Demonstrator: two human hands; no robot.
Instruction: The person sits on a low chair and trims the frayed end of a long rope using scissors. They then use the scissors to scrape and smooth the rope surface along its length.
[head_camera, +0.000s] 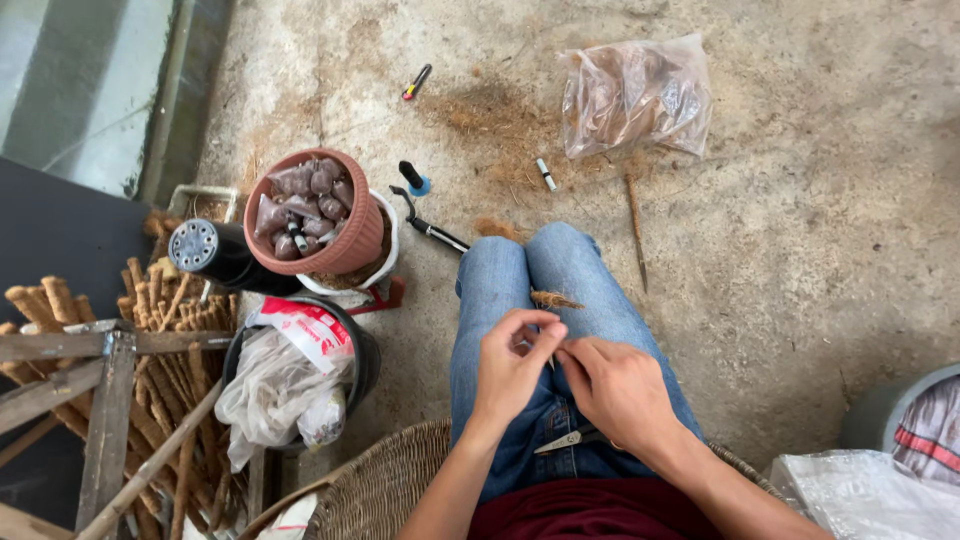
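Head view: left hand (512, 362) and right hand (617, 385) meet over the jeans lap, fingers pinched together on a thin fibre stick (553, 299); best keep the pinch tight and close, scissors (566, 440) idle on the thigh.

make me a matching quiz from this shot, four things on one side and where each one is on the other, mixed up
Things:
1. scissors
2. clear bag
3. terracotta pot
4. wicker basket

Places:
A. on the concrete beyond the knees
B. on the lap, under the right hand
C. at the bottom edge, left of the left hand's forearm
D. tilted on a white pot, left of the legs

Pairs: 1-B, 2-A, 3-D, 4-C
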